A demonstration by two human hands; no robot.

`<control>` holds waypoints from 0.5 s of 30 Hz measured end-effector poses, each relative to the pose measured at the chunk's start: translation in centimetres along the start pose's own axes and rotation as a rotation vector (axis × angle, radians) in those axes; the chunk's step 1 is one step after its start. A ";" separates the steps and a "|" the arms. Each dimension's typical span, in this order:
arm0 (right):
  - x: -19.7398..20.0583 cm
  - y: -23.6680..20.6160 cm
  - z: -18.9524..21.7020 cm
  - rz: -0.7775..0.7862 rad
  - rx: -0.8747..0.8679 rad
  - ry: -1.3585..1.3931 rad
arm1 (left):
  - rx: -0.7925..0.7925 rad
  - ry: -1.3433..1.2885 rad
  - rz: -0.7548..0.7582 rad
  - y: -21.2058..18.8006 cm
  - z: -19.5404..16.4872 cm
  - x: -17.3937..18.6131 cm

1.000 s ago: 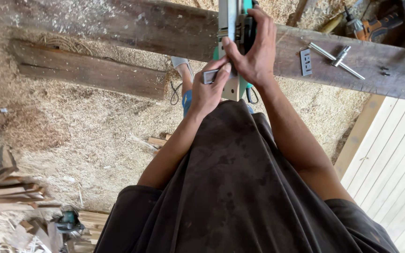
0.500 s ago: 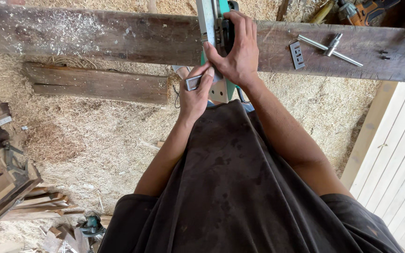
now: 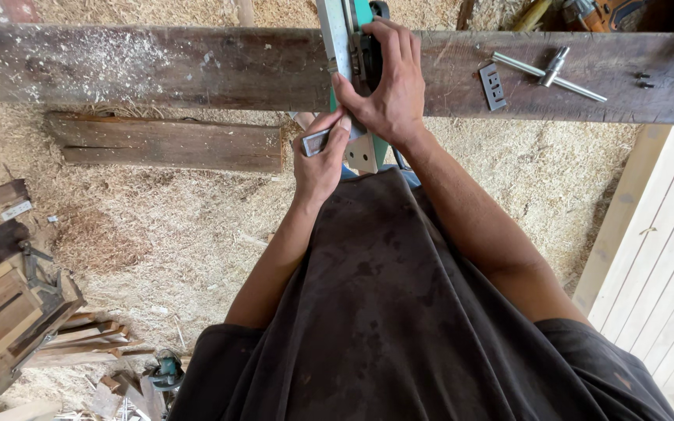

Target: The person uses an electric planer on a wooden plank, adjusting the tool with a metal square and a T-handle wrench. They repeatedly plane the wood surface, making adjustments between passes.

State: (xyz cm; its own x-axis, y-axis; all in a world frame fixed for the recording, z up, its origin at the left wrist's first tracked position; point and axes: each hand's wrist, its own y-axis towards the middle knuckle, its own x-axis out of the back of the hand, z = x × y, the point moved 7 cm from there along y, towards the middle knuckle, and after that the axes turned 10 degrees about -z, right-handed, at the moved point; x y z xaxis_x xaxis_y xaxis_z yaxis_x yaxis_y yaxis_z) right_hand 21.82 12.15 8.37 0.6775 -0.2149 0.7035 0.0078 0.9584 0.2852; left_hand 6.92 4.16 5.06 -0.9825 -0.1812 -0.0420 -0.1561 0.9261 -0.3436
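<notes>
Left hand (image 3: 317, 168) closed on small flat metal blade (image 3: 315, 143), at near end of green power planer (image 3: 356, 78). Right hand (image 3: 388, 86) wrapped over planer body on beam (image 3: 157, 66). Blade apparently not yet seated. Right of hands: T-wrench (image 3: 549, 72), metal plate (image 3: 493, 84) lie unused.

Left of the right hand (image 3: 388, 93) gripping the green power tool (image 3: 352, 47), the beam (image 3: 157, 66) lies bare; rightward, a flat metal plate (image 3: 493, 86) and T-handled wrench (image 3: 549, 75) block the beam's top.

Teal-green and silver power planer (image 3: 352, 47), weathered grey-brown beam (image 3: 157, 66), dark shirt (image 3: 399, 312)
</notes>
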 end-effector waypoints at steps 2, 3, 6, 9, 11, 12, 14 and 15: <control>0.1 0.0 0.1 -0.004 -0.003 0.003 | -0.005 0.041 -0.017 0.1 0.3 0.1; 0.2 0.1 0.1 -0.002 0.000 -0.003 | -0.009 0.037 -0.003 0.1 0.4 0.0; 0.4 -0.3 0.3 0.005 -0.022 0.008 | 0.012 0.004 0.014 -0.3 1.2 0.0; 0.4 -0.4 0.5 -0.003 -0.059 0.037 | 0.024 -0.027 -0.038 -0.3 2.1 0.7; 0.3 -0.3 0.5 -0.022 -0.065 0.026 | -0.016 0.045 -0.098 -0.1 2.5 1.7; 0.2 -0.3 0.7 -0.034 -0.054 0.033 | -0.050 0.035 -0.097 0.1 2.4 2.2; 0.2 -0.2 0.6 -0.055 -0.043 0.039 | -0.103 0.012 -0.088 0.4 2.4 2.9; 0.2 -0.2 0.5 -0.064 -0.033 0.023 | -0.092 0.012 -0.078 0.5 2.5 3.2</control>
State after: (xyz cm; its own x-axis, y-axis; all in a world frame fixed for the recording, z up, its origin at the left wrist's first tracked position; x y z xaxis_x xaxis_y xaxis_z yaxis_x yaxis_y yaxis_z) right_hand 21.54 11.81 8.79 0.6912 -0.2724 0.6693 0.0757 0.9484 0.3079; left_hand 3.94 3.23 2.35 -0.9681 -0.2506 -0.0070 -0.2404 0.9358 -0.2578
